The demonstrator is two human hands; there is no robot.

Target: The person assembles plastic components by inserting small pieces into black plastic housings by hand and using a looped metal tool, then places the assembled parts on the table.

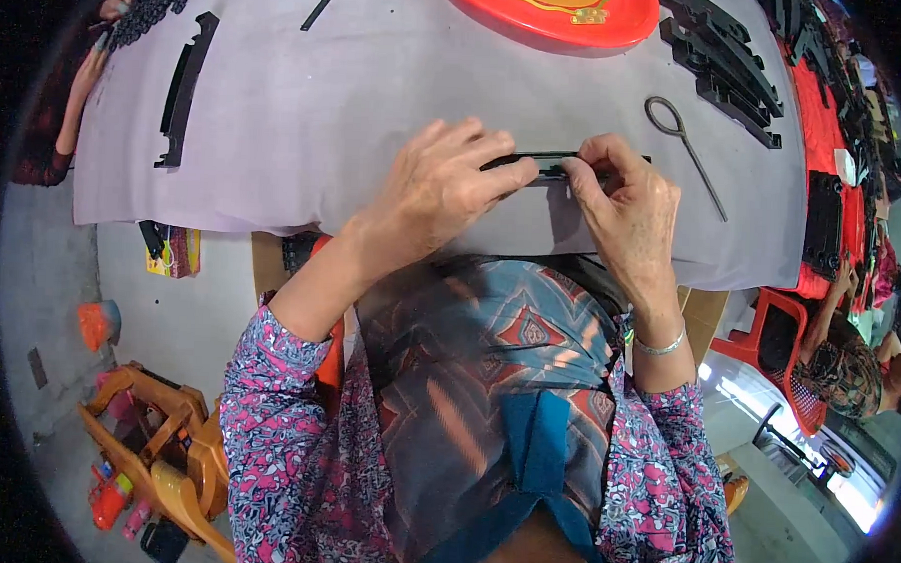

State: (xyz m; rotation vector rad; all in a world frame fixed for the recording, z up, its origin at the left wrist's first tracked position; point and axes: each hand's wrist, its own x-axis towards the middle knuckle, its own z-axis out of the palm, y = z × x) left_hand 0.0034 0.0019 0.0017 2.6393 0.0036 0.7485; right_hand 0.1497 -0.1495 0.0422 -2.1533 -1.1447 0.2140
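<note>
Both hands are on one slim black part (551, 168) right in front of the person's chest, just above the near edge of the bench (378, 85), which has a greyish cloth over it. The right hand (627, 193) has it pinched between thumb and forefinger, pretty snug. The left hand (454, 172) is a bit of a blur with its fingers curled in at the other end, so honestly can't tell if it's gripping or just touching. Call that part the clock centre, 12 straight ahead of the person: a thin metal rod (692, 154) with a loop at one end lies around 3, near the right hand. At 2 there's a messy heap of black brackets (728, 78), and up at 12 a shiny red tray (630, 28) with gold decoration. A tiny black strip (316, 14) sits by itself at 10. Way over between 9 and 10 there's a long black bracket (191, 84), then a pile of small black pieces (160, 8) with a co-worker's hand (89, 68) right beside it. Off the bench, wooden chair (190, 491) at 8, and a red plastic chair (802, 388) at 4 with someone sitting close to it.
</note>
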